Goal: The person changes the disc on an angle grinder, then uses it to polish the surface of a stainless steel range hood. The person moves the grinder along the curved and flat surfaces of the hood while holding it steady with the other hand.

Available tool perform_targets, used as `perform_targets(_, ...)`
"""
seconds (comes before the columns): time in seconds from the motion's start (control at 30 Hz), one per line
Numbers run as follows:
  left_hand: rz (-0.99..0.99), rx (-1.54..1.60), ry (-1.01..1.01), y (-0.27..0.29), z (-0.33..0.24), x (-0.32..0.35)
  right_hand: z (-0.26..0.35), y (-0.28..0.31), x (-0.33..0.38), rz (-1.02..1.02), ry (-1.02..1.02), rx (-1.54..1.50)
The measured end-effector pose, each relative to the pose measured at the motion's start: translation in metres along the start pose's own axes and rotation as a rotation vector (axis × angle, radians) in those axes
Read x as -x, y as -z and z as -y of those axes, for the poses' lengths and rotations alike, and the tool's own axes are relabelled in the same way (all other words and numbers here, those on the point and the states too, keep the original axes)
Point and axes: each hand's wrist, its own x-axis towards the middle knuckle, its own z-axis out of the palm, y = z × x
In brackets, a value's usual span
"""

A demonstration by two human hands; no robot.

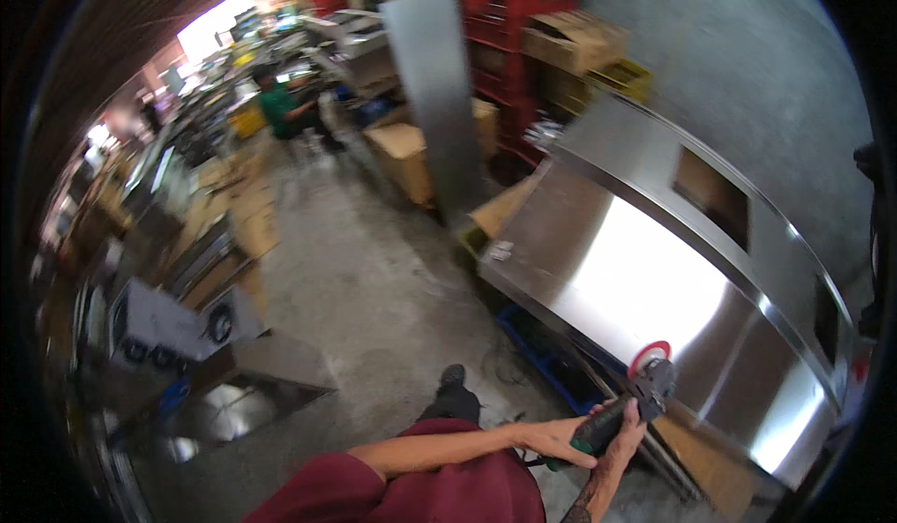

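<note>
An angle grinder [605, 427] with a dark green and black body is between my two hands. My left hand [561, 440] is closed on the rear part of its body. Nearer the grinder's head, my right hand [626, 435] wraps around the body. The red-rimmed disc [651, 358] is over the near edge of a large stainless steel sheet-metal piece [561, 233]. I cannot tell whether the disc touches the metal or is spinning. Rectangular openings show in the raised far panel [635, 144] of the steel piece.
Below the steel piece are a blue crate [542, 359] and cardboard [705, 467]. A tall metal sheet [434, 93] leans by stacked red crates [495, 56] and cardboard boxes. Steel units [229, 401] lie at left. A person in green [280, 110] sits farther back.
</note>
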Motion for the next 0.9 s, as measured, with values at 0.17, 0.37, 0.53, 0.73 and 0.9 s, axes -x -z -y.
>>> perform_targets(0.17, -0.405, -0.121, 0.029, 0.024, -0.047, 0.053, -0.027, -0.011, -0.038, 0.275, -0.061, -0.121)
perform_targets(0.37, -0.618, -0.131, 0.004, 0.063, -0.092, 0.13, -0.12, 0.06, -0.174, -0.544, -0.126, -0.016)
perform_targets(0.53, -0.709, -0.159, -0.012, 0.108, -0.089, 0.162, -0.106, -0.004, -0.174, -0.591, 0.134, 0.199)
perform_targets(0.73, -0.659, -0.175, 0.052, 0.18, -0.122, 0.203, -0.107, -0.077, -0.171, -0.643, 0.24, 0.311)
perform_targets(0.9, -0.624, -0.269, 0.129, 0.241, -0.138, 0.233, -0.126, -0.101, -0.177, -0.663, 0.254, 0.376)
